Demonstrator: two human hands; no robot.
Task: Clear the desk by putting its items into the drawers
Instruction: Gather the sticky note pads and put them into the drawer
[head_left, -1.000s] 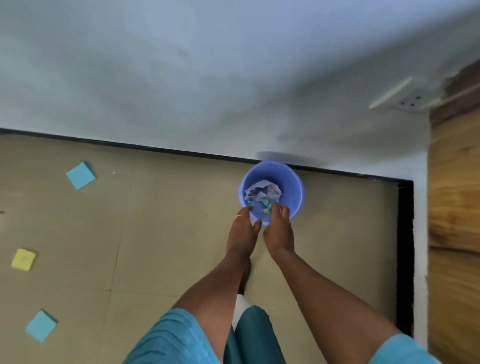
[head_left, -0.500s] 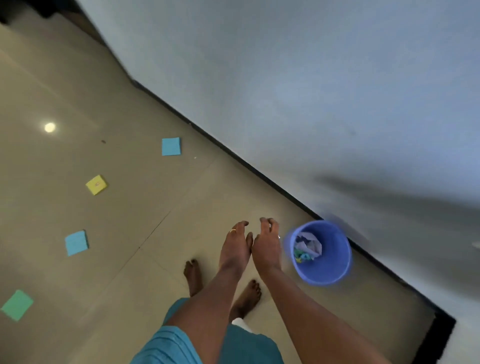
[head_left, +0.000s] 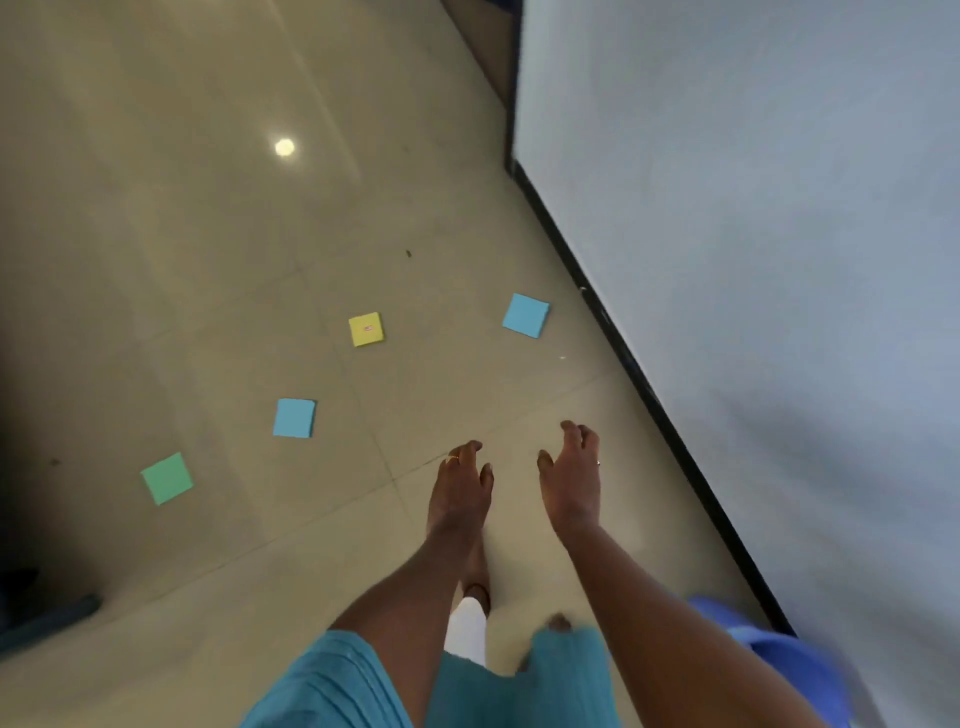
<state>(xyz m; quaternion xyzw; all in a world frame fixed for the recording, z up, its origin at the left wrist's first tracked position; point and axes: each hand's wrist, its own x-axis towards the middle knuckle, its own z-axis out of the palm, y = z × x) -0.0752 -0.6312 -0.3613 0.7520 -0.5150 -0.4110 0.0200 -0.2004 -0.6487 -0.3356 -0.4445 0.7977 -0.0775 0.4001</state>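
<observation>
Several square sticky-note pads lie scattered on the beige tiled floor: a blue pad (head_left: 526, 315) near the wall, a yellow pad (head_left: 366, 329), another blue pad (head_left: 294, 418) and a green pad (head_left: 167, 478). My left hand (head_left: 460, 491) and my right hand (head_left: 570, 480) are held out over the floor, apart from each other, with fingers loosely curled and nothing in them. Neither hand touches a pad. No desk or drawer is in sight.
A blue plastic bin (head_left: 784, 660) shows blurred at the lower right, behind my right arm, against the white wall (head_left: 753, 234) with its black skirting. My bare feet stand below my hands. A dark object (head_left: 41, 618) sits at the left edge.
The view has swung left, away from the bin, which slid to the lower right. My hands left the bin rim, came apart, and hang over the floor. The pads are nearer the centre.
</observation>
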